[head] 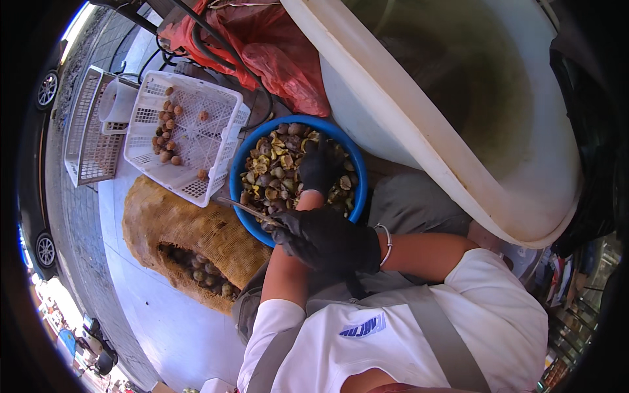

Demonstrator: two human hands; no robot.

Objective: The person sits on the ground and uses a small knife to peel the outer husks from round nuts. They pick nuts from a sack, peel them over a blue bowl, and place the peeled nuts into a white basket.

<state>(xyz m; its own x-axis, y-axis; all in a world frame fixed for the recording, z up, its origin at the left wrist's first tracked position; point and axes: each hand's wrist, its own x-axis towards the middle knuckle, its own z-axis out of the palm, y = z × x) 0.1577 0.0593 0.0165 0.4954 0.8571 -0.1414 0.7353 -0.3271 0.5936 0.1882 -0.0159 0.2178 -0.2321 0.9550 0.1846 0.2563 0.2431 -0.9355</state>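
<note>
A blue plastic tub [362, 182] holds many brown and yellowish walnut husk pieces [275, 179]. My left hand [320, 166], in a black glove, reaches down into the tub at its right part; its fingers are dark and partly hidden, so what they hold does not show. My right hand [327, 238], also black-gloved and with a bangle at the wrist, is closed around a thin knife [250, 210]. It crosses over my left forearm, near the tub's lower rim, and the blade points left over the rim.
Left of the tub stands a white plastic crate [196, 142] with shelled-out walnuts [168, 123]. Below it lies a mesh sack [196, 226], torn open over unhusked walnuts [209, 275]. A large white basin [393, 108] of murky water rises at right, beside a red plastic bag [280, 64].
</note>
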